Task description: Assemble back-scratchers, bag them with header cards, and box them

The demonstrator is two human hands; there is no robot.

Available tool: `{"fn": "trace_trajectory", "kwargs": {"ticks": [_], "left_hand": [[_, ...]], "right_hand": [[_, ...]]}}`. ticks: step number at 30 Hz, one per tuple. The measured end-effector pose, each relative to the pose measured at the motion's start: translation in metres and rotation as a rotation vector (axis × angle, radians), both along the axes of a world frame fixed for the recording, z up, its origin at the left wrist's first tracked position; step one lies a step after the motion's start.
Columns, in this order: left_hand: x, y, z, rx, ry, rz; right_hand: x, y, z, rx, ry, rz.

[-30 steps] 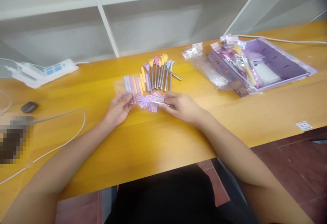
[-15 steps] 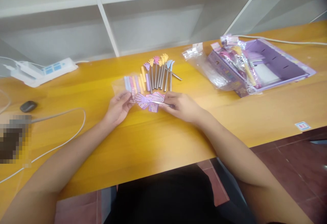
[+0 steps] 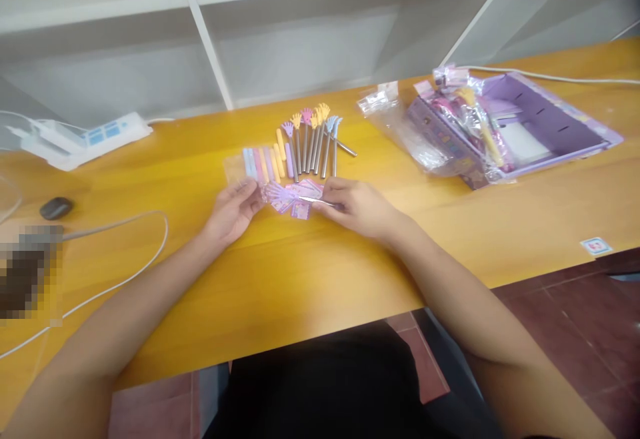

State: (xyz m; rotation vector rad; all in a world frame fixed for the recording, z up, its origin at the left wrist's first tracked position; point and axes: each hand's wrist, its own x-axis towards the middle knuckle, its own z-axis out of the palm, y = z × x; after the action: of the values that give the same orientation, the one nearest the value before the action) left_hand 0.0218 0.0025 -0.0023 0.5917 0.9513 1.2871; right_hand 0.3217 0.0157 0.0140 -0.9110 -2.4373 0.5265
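My left hand [image 3: 231, 213] is closed, thumb against fingers, on the edge of a clear plastic bag [image 3: 234, 168]. Held in my right hand [image 3: 364, 208] is a back scratcher [image 3: 281, 193] with a purple hand-shaped head and a metal rod; its head points left, close to the bag's mouth. Whether the head is inside the bag, I cannot tell. Small pink and purple printed cards [image 3: 300, 210] lie under the scratcher. Just beyond are several pastel handle sleeves [image 3: 265, 165] in a row, beside several metal back scratchers [image 3: 315, 149] with coloured hand heads.
On the right, a purple display box [image 3: 565, 115] contains bagged items, with clear bags [image 3: 400, 129] against its left side. A power strip [image 3: 100, 140], a small black object [image 3: 56, 208] and a white cable [image 3: 125, 283] are on the left. A sticker [image 3: 596, 245] lies near the front edge.
Both hands stay almost in place. The scratcher's head and the bag's edge have shifted very slightly; the view itself has moved a little.
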Motion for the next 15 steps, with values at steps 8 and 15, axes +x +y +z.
{"fn": "trace_trajectory", "kwargs": {"ticks": [8,15], "left_hand": [[-0.0003,-0.0011,-0.0001,0.005,0.036,-0.038],[-0.0008,-0.0007,-0.0025,0.021,0.049,-0.062]], "right_hand": [[-0.0006,-0.0002,0.0012,-0.021,0.014,0.009],[-0.0011,-0.0012,0.0018,-0.034,0.011,0.006]]}}
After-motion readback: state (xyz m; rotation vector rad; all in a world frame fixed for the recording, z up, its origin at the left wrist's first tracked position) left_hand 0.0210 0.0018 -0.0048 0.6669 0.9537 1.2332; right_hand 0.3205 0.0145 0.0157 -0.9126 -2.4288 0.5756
